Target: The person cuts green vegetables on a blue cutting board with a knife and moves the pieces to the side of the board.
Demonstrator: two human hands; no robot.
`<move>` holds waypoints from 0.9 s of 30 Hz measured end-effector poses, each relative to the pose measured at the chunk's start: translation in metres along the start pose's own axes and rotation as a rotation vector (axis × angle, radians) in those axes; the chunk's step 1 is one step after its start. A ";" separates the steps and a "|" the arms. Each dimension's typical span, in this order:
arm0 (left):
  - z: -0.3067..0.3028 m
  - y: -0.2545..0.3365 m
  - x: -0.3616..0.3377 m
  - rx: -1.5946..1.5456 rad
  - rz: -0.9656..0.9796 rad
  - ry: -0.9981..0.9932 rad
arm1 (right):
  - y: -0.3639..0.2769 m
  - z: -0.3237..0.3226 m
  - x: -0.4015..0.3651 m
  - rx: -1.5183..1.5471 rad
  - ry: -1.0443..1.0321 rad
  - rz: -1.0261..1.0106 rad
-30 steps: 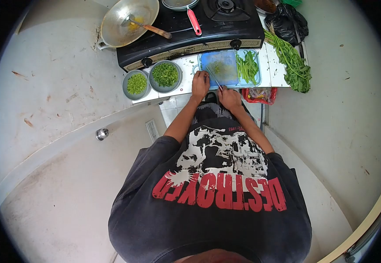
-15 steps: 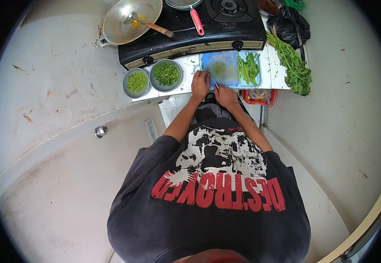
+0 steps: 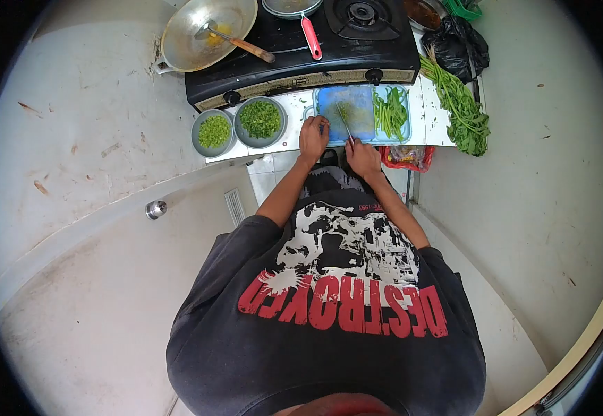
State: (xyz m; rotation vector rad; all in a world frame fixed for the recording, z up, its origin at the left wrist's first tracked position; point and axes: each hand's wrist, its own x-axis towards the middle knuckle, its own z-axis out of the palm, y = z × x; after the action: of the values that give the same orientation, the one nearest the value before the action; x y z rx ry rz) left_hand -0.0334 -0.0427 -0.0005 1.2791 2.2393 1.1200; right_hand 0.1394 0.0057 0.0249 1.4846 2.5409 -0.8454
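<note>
My right hand [image 3: 364,158] is closed around the handle of a knife [image 3: 347,129], whose blade points away from me over the blue cutting board [image 3: 362,104]. Small green bits lie on the board by the blade. At the board's near left edge rests my left hand [image 3: 313,137], fingers curled together; whatever they may hold is hidden. Cut green stems and leaves [image 3: 390,113] lie in the light blue tray [image 3: 407,132] to the board's right. To the left stand a grey bowl of dark chopped greens [image 3: 260,118] and another bowl of paler chopped greens [image 3: 215,131].
Behind the board is a black gas stove [image 3: 294,69] carrying a wok [image 3: 183,41] with a wooden-handled spatula [image 3: 253,50] and a red-handled pan [image 3: 311,38]. A leafy bunch [image 3: 464,111] and black plastic bag [image 3: 457,47] lie right. Below the counter sits a red basket [image 3: 407,166].
The knife has swung so that its blade points more straight away from me, farther from my left hand. My right hand has shifted slightly toward me and right.
</note>
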 end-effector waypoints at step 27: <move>-0.002 -0.003 -0.002 0.021 0.063 -0.012 | -0.005 0.000 0.002 0.006 -0.053 -0.035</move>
State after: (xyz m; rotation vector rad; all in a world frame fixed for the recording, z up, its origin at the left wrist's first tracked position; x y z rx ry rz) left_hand -0.0357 -0.0461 -0.0019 1.3705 2.2223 1.1103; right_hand 0.1345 0.0054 0.0262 1.4037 2.5350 -0.8855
